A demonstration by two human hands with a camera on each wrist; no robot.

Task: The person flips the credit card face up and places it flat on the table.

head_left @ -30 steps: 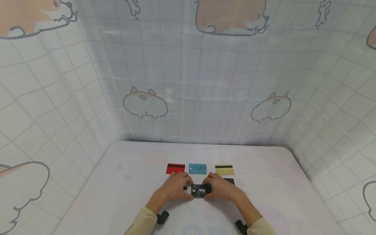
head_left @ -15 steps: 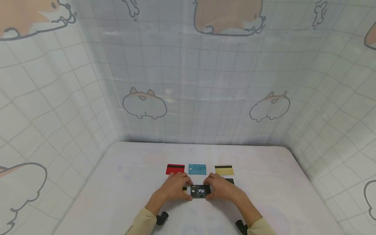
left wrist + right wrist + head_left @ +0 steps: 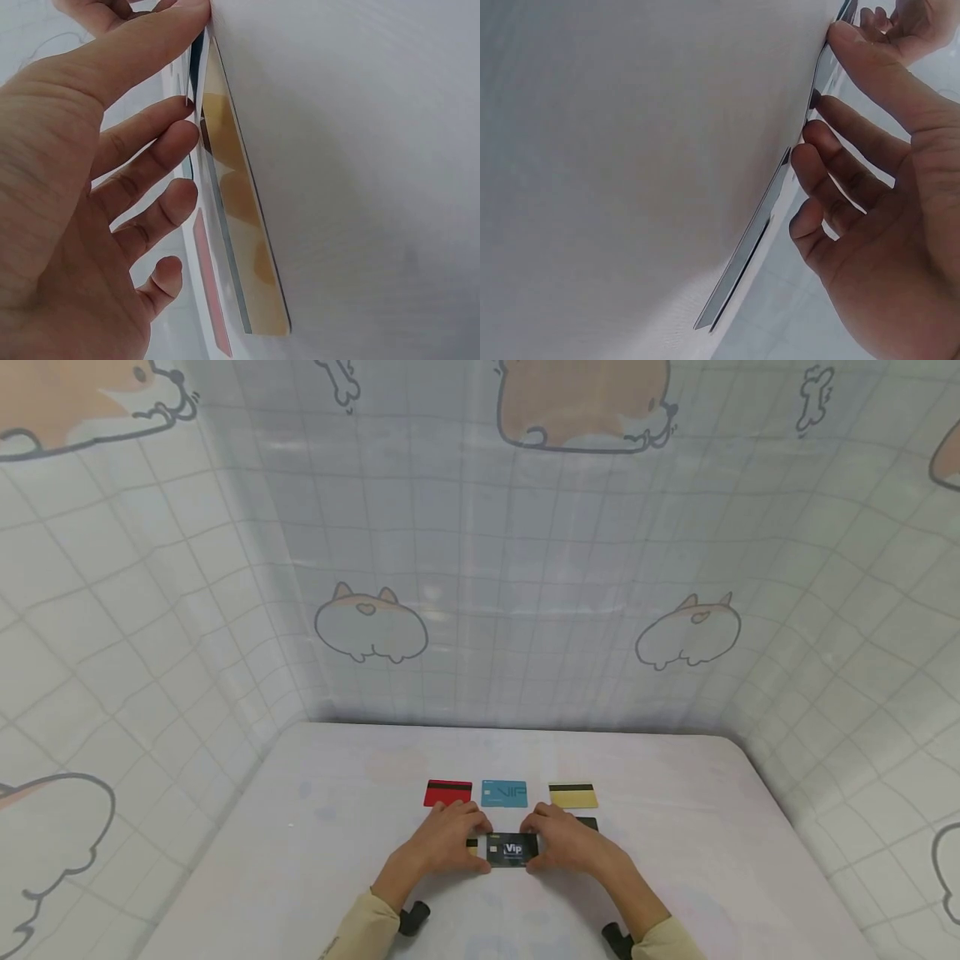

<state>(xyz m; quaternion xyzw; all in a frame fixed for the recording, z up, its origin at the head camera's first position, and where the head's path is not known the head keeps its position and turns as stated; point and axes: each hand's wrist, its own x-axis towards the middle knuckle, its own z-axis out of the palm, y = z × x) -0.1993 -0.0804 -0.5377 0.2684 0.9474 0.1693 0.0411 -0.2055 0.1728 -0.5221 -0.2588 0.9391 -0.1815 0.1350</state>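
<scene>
A black card printed "Vip" (image 3: 513, 850) is held between both hands near the middle of the table. My left hand (image 3: 450, 837) pinches its left end, thumb on the near edge and forefinger on the far edge. My right hand (image 3: 562, 839) grips the right end the same way. Under the left hand lies a gold card with a dark stripe (image 3: 247, 277), flat on the table, its end showing left of the black card. A dark card (image 3: 588, 822) peeks out behind the right hand. In both wrist views the other fingers hang loosely curled.
Behind the hands lie a red card (image 3: 447, 792), a light blue card (image 3: 504, 793) and a yellow card with a black stripe (image 3: 573, 796) in a row. The white table (image 3: 360, 760) is bordered by upright sheets printed with dogs (image 3: 371, 627).
</scene>
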